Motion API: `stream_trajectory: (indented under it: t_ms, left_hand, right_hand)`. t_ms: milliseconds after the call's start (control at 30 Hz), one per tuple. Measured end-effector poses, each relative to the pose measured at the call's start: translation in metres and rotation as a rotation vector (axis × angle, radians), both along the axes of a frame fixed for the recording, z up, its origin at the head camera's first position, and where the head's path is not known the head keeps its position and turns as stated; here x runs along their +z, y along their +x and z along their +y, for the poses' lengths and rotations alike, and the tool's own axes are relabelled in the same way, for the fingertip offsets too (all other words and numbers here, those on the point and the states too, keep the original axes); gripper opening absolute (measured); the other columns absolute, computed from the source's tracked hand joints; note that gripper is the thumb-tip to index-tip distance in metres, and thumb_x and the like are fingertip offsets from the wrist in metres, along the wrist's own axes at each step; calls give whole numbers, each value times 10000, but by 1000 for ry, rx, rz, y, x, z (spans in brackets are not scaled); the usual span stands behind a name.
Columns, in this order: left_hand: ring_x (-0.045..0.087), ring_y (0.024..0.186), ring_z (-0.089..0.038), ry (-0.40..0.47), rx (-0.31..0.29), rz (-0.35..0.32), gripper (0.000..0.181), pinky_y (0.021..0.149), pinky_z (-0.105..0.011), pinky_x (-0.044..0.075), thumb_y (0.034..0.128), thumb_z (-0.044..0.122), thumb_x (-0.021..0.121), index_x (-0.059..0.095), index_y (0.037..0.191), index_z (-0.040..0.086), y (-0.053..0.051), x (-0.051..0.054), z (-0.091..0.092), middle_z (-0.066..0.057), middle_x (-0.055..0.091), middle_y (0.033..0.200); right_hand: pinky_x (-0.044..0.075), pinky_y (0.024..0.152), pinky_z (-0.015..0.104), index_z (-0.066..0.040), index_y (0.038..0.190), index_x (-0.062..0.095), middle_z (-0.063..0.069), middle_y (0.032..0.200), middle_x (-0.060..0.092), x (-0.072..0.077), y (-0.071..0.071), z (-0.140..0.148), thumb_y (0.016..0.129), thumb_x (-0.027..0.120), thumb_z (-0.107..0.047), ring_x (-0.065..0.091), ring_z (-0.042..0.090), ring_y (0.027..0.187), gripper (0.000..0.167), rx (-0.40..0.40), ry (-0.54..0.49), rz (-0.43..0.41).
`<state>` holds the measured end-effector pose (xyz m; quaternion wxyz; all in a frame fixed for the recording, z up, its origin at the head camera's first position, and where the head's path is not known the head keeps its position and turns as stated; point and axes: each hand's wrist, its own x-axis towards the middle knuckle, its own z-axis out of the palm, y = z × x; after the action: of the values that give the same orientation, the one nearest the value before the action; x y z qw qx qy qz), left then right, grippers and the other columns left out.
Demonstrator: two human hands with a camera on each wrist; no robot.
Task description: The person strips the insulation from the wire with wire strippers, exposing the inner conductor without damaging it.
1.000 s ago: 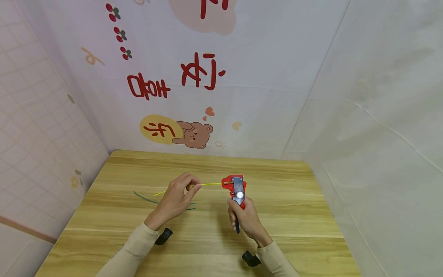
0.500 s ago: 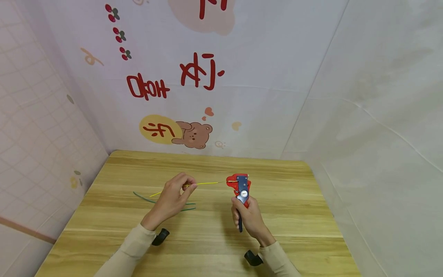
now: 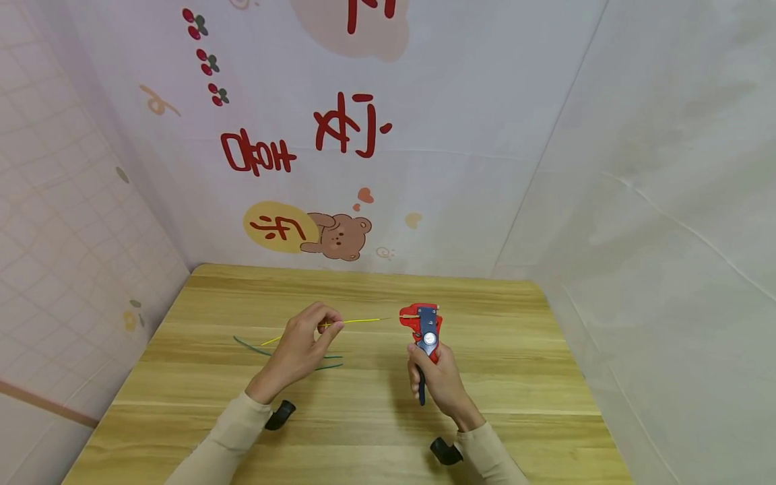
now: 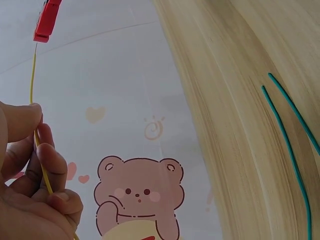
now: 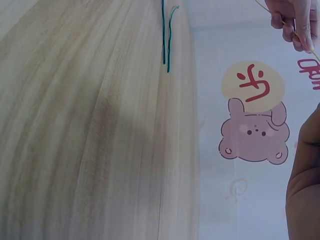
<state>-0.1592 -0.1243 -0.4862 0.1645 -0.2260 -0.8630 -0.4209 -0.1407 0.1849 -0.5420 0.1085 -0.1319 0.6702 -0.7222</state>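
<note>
1. Head view: my left grip (image 3: 305,343) pinches the yellow wire (image 3: 362,320) above the bench (image 3: 497,350), its bare tip just apart from the wire stripper (image 3: 427,323).
2. Only there do I see my right grip (image 3: 441,380) clenched round that stripper.
3. My left wrist view shows green wires (image 4: 295,162) that my left grip partly hides from the head.

We see two green wires (image 5: 163,37) side by side on the bench (image 5: 100,150); our left hand (image 5: 296,20) pinches a yellow wire (image 5: 315,55); our right hand (image 5: 305,187) appears in part; a printed bear (image 5: 255,137) marks the wall (image 5: 217,205).
</note>
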Motion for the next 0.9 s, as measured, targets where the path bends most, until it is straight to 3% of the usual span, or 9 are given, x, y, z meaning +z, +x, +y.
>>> stream_trajectory:
  t_ms: [200,333,433,667,900]
  left_hand:
    - [592,858,-97,-4,-3,-7,40,726,-316,563,1087,96,761,764,1048,89,-1,0,0,-8,709,978]
    - [611,881,-105,-6,-1,-14,66,752,-296,562,1097,123,753,768,1051,77,-2,0,-1,-6,720,995]
    - [629,902,-113,-10,0,-7,52,787,-283,559,1088,96,758,767,1045,69,-3,-1,-1,-2,726,999]
    - [691,956,-146,-20,-7,18,70,863,-397,626,1052,23,780,761,1039,89,-5,-3,-1,-4,743,1015]
    - [673,944,-141,-25,-14,15,80,855,-399,614,1048,25,783,756,1033,99,-6,-5,-2,-2,739,1011]
  right_hand:
    - [597,495,329,96,930,525,-29,661,588,1,-1,4,1202,573,-281,620,119,516,467,6,19,-5]
    - [611,523,324,99,964,534,-29,677,604,1,-1,6,1197,589,-303,633,130,533,468,8,22,-30]
    - [619,524,348,112,994,530,-26,681,607,2,-1,8,1201,583,-291,637,126,540,456,13,14,-21]
    - [625,515,383,131,1031,519,-19,674,612,0,-2,9,1205,572,-258,646,120,543,430,11,2,9]
    - [644,536,452,132,1040,529,-7,688,630,-2,-1,12,1207,566,-231,658,124,565,401,12,5,23]
